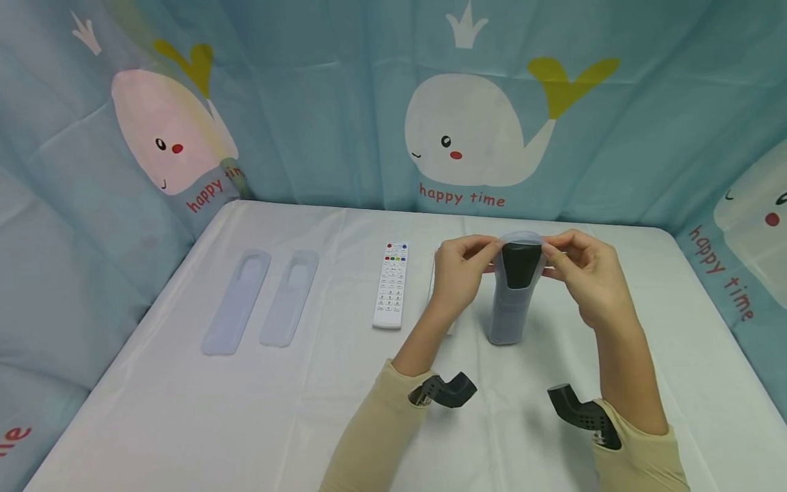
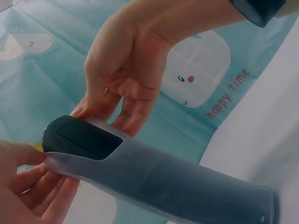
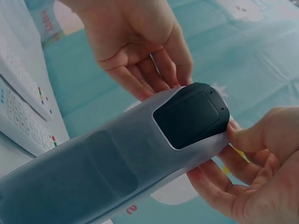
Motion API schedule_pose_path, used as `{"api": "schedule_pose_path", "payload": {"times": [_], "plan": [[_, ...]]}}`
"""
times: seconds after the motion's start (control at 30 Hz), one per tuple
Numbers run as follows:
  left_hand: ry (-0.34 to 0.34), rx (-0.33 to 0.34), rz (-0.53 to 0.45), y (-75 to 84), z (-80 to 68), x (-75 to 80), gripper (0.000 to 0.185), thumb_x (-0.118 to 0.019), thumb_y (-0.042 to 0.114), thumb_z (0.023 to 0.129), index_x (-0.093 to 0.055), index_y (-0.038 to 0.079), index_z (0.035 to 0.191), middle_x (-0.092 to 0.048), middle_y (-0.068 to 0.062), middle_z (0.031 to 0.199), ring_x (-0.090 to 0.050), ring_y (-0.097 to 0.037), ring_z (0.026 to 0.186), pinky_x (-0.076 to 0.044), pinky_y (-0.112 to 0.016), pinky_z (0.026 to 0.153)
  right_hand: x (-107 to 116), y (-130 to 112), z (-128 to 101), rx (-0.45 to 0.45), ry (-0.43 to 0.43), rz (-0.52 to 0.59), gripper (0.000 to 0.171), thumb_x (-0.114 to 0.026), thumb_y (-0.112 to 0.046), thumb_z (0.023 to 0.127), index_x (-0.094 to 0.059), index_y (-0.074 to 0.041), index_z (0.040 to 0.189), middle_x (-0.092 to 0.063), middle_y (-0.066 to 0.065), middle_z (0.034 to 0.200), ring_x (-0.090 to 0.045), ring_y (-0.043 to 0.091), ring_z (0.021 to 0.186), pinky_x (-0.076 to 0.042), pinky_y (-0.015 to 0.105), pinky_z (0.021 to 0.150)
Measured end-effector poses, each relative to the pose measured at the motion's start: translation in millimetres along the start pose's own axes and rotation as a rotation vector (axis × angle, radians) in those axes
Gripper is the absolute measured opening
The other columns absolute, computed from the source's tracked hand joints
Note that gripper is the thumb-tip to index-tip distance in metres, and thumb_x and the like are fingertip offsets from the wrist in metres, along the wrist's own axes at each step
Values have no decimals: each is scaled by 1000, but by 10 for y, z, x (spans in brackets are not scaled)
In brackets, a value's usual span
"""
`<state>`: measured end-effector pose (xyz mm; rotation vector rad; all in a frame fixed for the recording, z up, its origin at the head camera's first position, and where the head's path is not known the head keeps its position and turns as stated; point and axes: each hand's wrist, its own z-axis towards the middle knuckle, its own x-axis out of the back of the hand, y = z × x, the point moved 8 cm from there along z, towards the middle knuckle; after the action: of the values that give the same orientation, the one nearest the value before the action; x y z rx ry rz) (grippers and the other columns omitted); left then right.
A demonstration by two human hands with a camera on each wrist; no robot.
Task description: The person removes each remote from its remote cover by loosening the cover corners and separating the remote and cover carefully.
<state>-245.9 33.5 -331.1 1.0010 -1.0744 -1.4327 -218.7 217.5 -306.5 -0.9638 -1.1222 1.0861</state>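
Note:
A black remote control (image 1: pixel 521 265) stands on its end on the table, inside a translucent silicone cover (image 1: pixel 509 311). The remote's dark upper end shows through the cover's opening; the rest is seen dimly through the cover. My left hand (image 1: pixel 460 270) pinches the cover's top edge on the left side, thumb toward me and fingers behind. On the opposite side my right hand (image 1: pixel 587 277) pinches the same edge likewise. In the right wrist view the remote's exposed end (image 3: pixel 194 116) pokes up between both hands' fingertips.
A white remote control (image 1: pixel 390 285) lies left of my left hand. A second white remote (image 3: pixel 21 84) is mostly hidden by the left arm in the head view. Farther left lie two flat translucent covers (image 1: pixel 236 304) on the white tablecloth (image 1: pixel 184 417). A whale-print curtain (image 1: pixel 344 137) hangs behind.

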Motion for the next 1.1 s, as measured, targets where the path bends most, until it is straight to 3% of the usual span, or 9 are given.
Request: {"api": "schedule_pose_path", "payload": {"times": [0.2,0.33,0.83,1.1], "plan": [[-7,51,-39,-18,-4,0,16,-70,2,100,-77,-9,109,-76,-23,102,-67,-3,79,-63,-25,75,-9,55,6,-42,-15,109,21,-64,0,103,-74,-17,96,-73,-9,91,-72,5,80,-61,18,74],[3,61,-29,-14,-2,14,17,-70,4,101,-77,-8,109,-76,-22,100,-68,-6,77,-63,-25,74,-25,88,11,-74,-21,133,21,-64,-1,103,-74,-18,95,-73,-9,91,-72,6,78,-61,19,73],[15,14,-17,11,6,-32,16,-71,2,100,-77,-10,109,-76,-23,99,-67,-4,76,-63,-23,74,12,101,19,-113,-9,116,21,-64,-5,105,-74,-21,95,-72,-11,94,-69,4,85,-61,17,75],[30,7,-18,9,1,-29,16,-72,3,99,-77,-9,109,-77,-22,99,-64,0,75,-63,-22,74,8,97,14,-119,-35,185,18,-65,-4,104,-75,-17,96,-73,-9,94,-71,5,85,-61,18,76]]}}
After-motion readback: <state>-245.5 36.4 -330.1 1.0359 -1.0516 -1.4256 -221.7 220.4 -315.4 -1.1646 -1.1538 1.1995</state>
